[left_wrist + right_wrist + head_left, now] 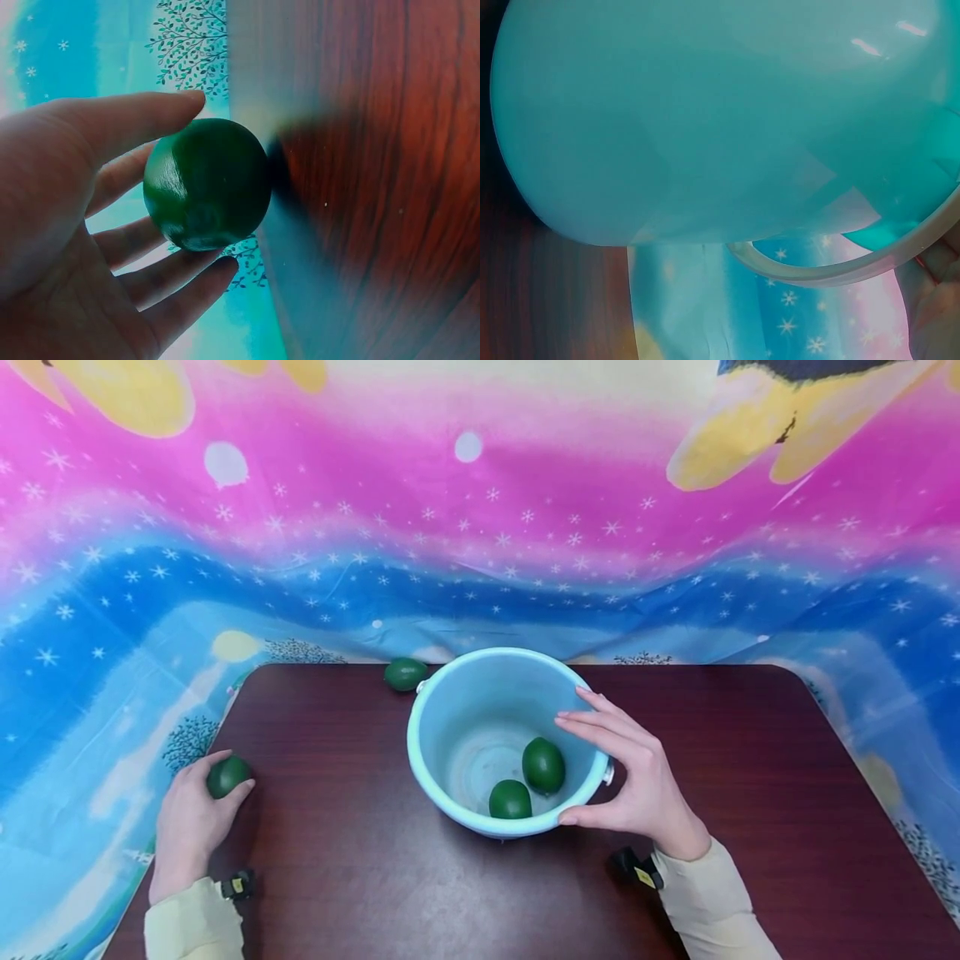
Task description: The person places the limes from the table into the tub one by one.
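Head view shows a green fruit [229, 777] at the left edge of the bench [337, 860], held in the left hand [193, 814], whose grip curls thumb and fingers around it. Toward the middle stands a light-blue bucket [417, 760]; the right hand [641, 785] pinches its rim, thumb outside, fingers reaching over the inner side. Two more green fruits [543, 766] lie inside, near each other. A fourth green fruit [406, 674] rests just beside the bucket, far left. Behind hangs a pink-and-blue snowflake cloth [420, 535].

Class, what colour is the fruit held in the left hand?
The fruit is dark green, seen best in the left wrist view.
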Demonstrator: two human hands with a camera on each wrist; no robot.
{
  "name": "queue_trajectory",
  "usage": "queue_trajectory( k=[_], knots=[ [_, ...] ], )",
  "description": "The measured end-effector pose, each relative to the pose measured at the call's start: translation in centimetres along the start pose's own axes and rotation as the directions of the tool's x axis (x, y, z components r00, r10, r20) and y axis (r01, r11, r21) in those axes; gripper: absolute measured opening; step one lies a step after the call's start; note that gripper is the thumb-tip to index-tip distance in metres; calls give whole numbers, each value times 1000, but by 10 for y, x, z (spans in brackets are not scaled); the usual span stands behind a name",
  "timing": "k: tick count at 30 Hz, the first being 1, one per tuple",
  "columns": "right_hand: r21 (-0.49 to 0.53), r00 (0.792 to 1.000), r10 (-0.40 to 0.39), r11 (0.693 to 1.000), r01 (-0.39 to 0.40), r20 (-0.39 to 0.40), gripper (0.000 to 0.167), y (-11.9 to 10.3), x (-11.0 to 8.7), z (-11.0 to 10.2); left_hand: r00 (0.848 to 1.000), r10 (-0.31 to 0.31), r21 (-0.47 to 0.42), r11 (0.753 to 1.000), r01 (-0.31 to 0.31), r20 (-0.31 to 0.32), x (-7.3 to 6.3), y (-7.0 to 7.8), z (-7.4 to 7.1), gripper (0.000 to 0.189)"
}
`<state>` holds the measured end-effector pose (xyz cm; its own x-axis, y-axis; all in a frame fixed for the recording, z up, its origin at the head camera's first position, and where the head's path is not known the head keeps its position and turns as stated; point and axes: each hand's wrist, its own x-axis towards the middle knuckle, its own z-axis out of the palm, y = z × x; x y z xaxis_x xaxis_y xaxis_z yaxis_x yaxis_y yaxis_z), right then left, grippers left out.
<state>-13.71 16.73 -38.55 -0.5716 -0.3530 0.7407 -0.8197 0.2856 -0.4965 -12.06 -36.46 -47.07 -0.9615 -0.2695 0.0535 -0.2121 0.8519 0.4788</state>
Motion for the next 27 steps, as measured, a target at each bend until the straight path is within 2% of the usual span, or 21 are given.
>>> queue_trajectory(
  k=[7,20,27],
  knots=[
    [17,1000,-4,1000,4,1,82,1,0,0,1000,27,-7,1000,-27,-3,0,-3,3,58],
    [21,999,-7,1000,6,38,81,2,3,-4,999,33,-11,999,-33,-3,2,-2,5,59],
    [28,1000,-16,999,15,27,81,4,3,-2,999,32,-6,999,-32,8,4,-2,7,62]
  ],
)
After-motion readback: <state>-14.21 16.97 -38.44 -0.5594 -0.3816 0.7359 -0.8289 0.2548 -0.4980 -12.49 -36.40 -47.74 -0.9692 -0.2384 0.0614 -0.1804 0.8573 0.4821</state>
